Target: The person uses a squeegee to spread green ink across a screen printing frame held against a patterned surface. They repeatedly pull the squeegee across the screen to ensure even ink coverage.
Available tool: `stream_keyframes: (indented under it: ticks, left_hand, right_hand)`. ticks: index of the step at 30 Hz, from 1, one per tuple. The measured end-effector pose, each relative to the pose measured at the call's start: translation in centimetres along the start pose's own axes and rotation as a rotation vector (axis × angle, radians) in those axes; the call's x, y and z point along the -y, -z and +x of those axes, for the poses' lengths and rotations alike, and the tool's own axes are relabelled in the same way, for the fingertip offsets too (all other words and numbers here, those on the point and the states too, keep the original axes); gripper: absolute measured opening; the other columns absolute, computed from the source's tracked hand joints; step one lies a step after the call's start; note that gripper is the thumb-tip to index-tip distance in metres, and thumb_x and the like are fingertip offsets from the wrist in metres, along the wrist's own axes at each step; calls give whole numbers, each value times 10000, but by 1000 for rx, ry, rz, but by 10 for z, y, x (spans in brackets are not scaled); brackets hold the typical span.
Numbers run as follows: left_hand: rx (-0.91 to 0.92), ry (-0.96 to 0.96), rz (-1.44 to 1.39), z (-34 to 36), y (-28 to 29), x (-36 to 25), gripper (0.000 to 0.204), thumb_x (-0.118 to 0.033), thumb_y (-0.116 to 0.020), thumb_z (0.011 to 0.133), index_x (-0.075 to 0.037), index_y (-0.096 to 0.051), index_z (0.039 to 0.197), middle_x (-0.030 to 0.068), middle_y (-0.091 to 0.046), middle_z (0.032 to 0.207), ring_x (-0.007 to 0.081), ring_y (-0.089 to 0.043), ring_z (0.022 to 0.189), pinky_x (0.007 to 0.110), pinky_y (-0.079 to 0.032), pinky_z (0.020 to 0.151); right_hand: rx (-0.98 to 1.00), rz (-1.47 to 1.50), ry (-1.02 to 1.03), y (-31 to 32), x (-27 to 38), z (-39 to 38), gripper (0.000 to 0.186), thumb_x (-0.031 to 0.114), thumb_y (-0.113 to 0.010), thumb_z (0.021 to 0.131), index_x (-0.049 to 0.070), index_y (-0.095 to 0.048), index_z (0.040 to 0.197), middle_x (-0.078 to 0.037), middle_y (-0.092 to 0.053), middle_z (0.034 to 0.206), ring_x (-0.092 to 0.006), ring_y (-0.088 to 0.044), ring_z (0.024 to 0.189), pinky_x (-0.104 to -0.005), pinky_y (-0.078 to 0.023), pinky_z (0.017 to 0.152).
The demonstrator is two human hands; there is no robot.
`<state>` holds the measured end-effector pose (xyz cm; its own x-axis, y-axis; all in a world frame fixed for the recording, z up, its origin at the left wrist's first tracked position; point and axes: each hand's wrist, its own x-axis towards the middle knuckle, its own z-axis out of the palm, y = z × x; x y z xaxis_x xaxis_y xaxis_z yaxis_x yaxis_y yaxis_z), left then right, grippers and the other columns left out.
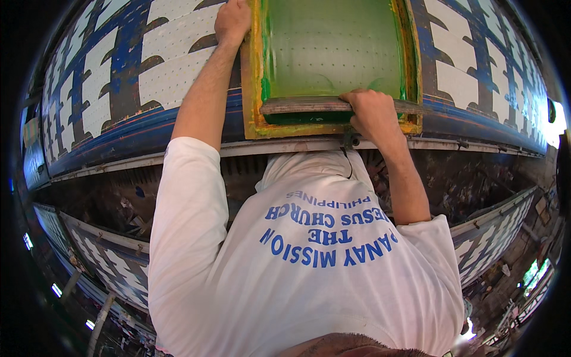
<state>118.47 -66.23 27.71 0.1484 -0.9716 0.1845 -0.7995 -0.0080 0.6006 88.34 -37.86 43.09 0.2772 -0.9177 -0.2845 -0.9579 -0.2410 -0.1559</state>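
Observation:
A screen-printing frame (254,71) with yellow, paint-stained edges holds translucent green mesh (333,50), with faint dots showing through it. Along its near side lies a long squeegee (303,106) with a streaked, worn bar and green paint below. My right hand (372,116) grips this squeegee near its right part, fingers curled over the bar. At the top, my left hand (235,21) is closed beside the frame's left edge; what its fingers hold is hidden. My forearms come up from white sleeves, and the white shirt has blue lettering.
A long blue table (119,125) carries rows of white, dotted cut pieces (455,77) left and right of the frame. A metal rail (440,146) runs along its near edge. A similar table (113,262) with white pieces stands behind me, above a cluttered floor.

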Motion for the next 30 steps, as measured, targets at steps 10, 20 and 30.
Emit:
stream_keyframes:
  ticks: [10,20,30]
  left_hand:
    - [-32,-2,-5,-6,10,-13,459,-436,-448,1073,-117,-734,1239,205,-759,1177,442,-694,1130,544,-542,974]
    - [23,104,137,-4,22,-17,468,-459,-480,1068,-150,-729,1316,184,-750,1274,404,-690,1212,488,-533,1036]
    - [14,93,169,-10,29,-23,460,-441,-483,1076,-127,-740,1294,185,-744,1288,403,-684,1220,469,-529,1041]
  right_hand:
    - [-6,182,202,-30,-6,-49,667,80,-785,821,-13,-596,1454,-230,-613,1474,-369,-589,1380,-446,-500,1136]
    - [-288,459,-63,-4,-169,-47,774,329,-773,977,-64,-449,1559,-303,-505,1552,-443,-504,1444,-477,-450,1179]
    - [-408,658,-294,-52,-235,-24,713,273,-854,891,-16,-573,1479,-196,-608,1115,-377,-637,1052,-444,-534,929]
